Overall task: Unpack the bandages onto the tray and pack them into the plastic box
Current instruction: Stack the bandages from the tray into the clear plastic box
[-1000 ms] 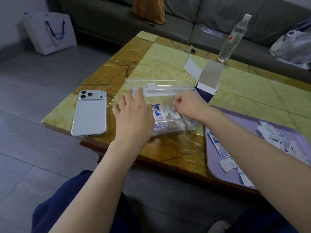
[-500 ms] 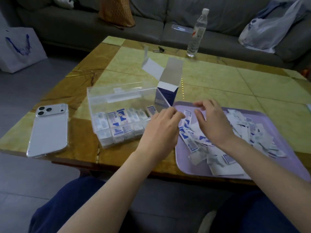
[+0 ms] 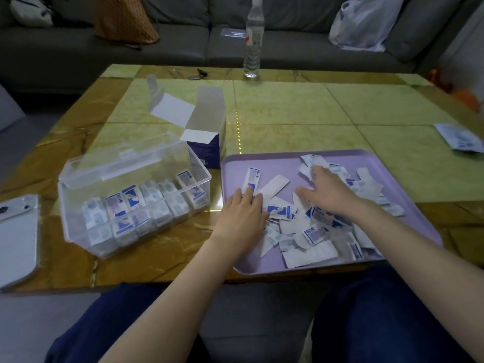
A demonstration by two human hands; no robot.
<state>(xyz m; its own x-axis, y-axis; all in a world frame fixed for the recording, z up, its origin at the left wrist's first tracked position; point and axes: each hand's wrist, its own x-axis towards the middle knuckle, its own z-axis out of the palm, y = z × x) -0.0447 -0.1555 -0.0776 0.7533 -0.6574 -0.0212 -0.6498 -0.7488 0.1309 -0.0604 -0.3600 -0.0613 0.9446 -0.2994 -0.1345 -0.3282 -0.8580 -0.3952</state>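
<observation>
Bandages [image 3: 314,233] were heaped on the tray [image 3: 277,163], lower right; some were packed in the box [image 3: 70,205], centre left. The left hand [image 3: 241,214] and right hand [image 3: 327,195] were laid flat on them, fingers spread, gripping nothing. They were judged light, flimsy, slippery, best pinched at an edge

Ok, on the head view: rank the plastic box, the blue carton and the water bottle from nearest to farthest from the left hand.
1. plastic box: just left of the left hand, lid open.
2. blue carton: behind the box's right corner.
3. water bottle: at the far edge of the table.
</observation>
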